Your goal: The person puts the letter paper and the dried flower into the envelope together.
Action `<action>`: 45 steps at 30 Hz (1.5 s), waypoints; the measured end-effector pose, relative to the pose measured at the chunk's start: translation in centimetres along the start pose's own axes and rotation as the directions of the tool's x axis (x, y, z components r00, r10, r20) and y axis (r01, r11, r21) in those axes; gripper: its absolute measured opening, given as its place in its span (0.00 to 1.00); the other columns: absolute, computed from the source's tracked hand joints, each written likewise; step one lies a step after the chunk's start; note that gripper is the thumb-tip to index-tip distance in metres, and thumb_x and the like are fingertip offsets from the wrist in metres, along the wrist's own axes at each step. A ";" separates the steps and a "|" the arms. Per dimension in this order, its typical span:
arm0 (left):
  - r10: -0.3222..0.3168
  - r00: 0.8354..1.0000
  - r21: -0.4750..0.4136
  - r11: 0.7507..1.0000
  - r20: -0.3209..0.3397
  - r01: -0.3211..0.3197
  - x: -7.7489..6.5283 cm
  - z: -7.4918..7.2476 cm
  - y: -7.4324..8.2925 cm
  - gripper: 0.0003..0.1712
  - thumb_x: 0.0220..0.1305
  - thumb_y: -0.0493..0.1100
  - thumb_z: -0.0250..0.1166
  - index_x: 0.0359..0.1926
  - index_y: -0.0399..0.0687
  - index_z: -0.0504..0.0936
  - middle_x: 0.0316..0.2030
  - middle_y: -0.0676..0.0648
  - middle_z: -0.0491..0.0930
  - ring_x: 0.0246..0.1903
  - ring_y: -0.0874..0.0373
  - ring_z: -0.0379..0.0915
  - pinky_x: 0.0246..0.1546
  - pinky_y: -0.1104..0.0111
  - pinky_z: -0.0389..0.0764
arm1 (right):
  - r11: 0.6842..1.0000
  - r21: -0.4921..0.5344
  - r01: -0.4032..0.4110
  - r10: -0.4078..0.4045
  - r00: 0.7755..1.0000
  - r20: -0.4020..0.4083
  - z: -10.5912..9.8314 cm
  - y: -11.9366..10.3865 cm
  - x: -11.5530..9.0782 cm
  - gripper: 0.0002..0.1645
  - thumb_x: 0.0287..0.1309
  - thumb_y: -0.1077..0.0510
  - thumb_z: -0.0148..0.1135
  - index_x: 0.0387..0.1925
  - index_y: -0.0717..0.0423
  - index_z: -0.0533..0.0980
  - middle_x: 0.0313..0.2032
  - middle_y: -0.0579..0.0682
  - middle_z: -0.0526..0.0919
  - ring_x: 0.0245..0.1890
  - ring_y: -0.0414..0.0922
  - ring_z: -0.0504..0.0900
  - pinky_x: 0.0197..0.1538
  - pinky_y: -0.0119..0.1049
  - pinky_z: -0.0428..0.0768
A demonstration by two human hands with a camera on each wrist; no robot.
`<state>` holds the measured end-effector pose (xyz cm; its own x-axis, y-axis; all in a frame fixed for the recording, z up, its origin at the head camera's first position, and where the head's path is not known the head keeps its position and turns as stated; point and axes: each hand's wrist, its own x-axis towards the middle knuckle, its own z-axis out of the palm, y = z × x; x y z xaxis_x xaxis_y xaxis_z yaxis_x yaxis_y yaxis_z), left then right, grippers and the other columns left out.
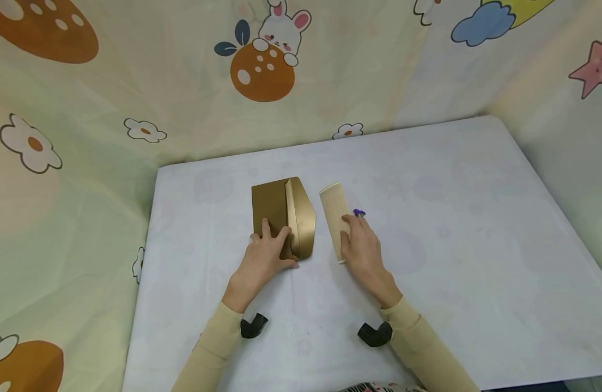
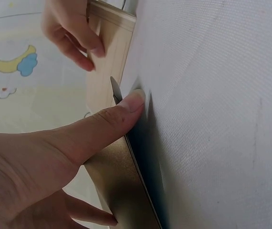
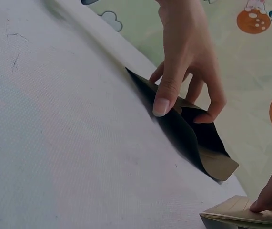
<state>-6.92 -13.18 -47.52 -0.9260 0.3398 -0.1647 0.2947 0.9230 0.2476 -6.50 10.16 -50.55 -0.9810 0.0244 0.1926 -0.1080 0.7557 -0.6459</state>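
Observation:
A gold envelope lies left of the table's middle with its pointed flap folded out to the right. My left hand grips its near part, fingers spread over the top and thumb at the near edge. In the right wrist view the envelope's mouth gapes, with a fingertip at it. My right hand holds a pale folded card by its right side, just right of the flap. A small purple flower pokes out beyond the right fingers; its stem is hidden.
A white cloth-covered table carries everything. Behind it and to the left hangs a cartoon-printed curtain. Black wrist pieces sit at both cuffs. Patterned fabric shows at the near edge.

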 end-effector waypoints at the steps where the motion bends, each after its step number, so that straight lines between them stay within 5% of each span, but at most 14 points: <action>1: 0.001 1.000 -0.001 1.000 -0.003 -0.001 0.0 0.0 0.0 0.45 0.50 0.61 0.80 0.63 0.50 0.71 0.68 0.15 0.59 0.41 0.16 0.76 0.31 0.50 0.86 | 1.000 0.014 0.008 -0.008 1.000 0.004 -0.1 0.1 0.1 0.20 0.61 0.71 0.65 0.55 0.70 0.77 0.48 0.68 0.83 0.48 0.64 0.84 0.49 0.57 0.83; 8: -0.005 1.000 -0.003 1.000 0.004 0.005 -0.1 0.1 -0.2 0.44 0.50 0.61 0.80 0.63 0.50 0.71 0.69 0.15 0.58 0.42 0.16 0.76 0.30 0.50 0.86 | 0.994 0.111 0.009 -0.016 0.998 0.063 -0.5 0.6 0.5 0.22 0.57 0.74 0.64 0.55 0.73 0.78 0.52 0.70 0.83 0.57 0.66 0.81 0.61 0.58 0.78; 13: -0.003 1.000 -0.021 1.000 0.009 0.003 -0.1 -0.1 -0.2 0.45 0.51 0.61 0.80 0.64 0.50 0.71 0.69 0.15 0.58 0.44 0.16 0.75 0.32 0.48 0.86 | 0.990 0.142 -0.026 0.010 0.994 0.112 -1.4 0.9 0.8 0.20 0.58 0.72 0.67 0.54 0.68 0.81 0.51 0.66 0.86 0.36 0.57 0.86 0.40 0.46 0.84; 17: -0.004 1.000 -0.045 0.999 0.023 0.006 -0.1 -0.2 -0.3 0.45 0.51 0.61 0.80 0.65 0.51 0.71 0.70 0.15 0.56 0.46 0.14 0.74 0.36 0.46 0.85 | 0.988 0.152 -0.035 0.014 0.991 0.137 -1.9 1.1 1.0 0.19 0.60 0.71 0.65 0.54 0.66 0.83 0.50 0.64 0.87 0.25 0.47 0.80 0.29 0.34 0.75; 30: 0.011 1.000 -0.058 0.998 0.022 -0.009 0.0 -0.3 -0.5 0.45 0.51 0.60 0.80 0.65 0.50 0.71 0.70 0.14 0.56 0.45 0.13 0.73 0.35 0.45 0.85 | 0.951 0.244 -0.192 0.129 0.959 0.252 -2.8 1.3 1.3 0.20 0.65 0.66 0.65 0.58 0.60 0.82 0.57 0.63 0.84 0.35 0.50 0.88 0.29 0.30 0.76; 45: 0.002 0.999 -0.072 0.997 0.034 0.000 0.0 -0.2 -0.5 0.45 0.51 0.61 0.80 0.65 0.51 0.71 0.70 0.15 0.55 0.45 0.13 0.73 0.36 0.45 0.85 | 0.907 0.364 -0.214 0.106 0.950 0.293 -2.7 0.1 1.8 0.24 0.63 0.65 0.68 0.61 0.56 0.80 0.60 0.60 0.81 0.40 0.52 0.89 0.28 0.26 0.75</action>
<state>-7.15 -13.67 -47.49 -0.9168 0.3477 -0.1963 0.2766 0.9077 0.3156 -7.85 12.05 -48.28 -0.9909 -0.0882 -0.1021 0.0529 0.4420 -0.8955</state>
